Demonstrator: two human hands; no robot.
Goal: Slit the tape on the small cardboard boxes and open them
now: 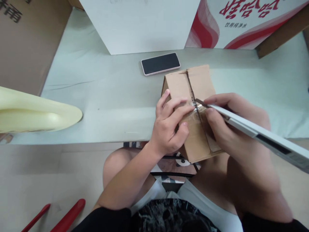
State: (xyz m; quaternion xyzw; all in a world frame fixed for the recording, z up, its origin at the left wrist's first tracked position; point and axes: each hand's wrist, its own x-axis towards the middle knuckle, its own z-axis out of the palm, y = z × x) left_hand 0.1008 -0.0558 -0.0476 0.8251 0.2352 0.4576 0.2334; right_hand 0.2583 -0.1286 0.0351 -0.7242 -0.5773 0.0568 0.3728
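A small brown cardboard box [200,129] sits tilted at the table's front edge, partly over my lap. A dark seam runs along its top, with shiny clear tape [199,109] across the middle. My left hand [169,124] lies on the box's left half, fingers spread and pressing on the cardboard beside the seam. In my right hand [229,119] is a long white utility knife [246,127], pinched near its front end. Its dark blade tip touches or nearly touches the taped seam. The knife's rear end runs out of view at the right.
A phone [161,63] lies on the pale table cover [113,96] behind the box. A white carton [147,25] and a red-and-white carton [238,25] stand at the back. At left are a large brown carton [29,48] and a pale yellow object [43,112].
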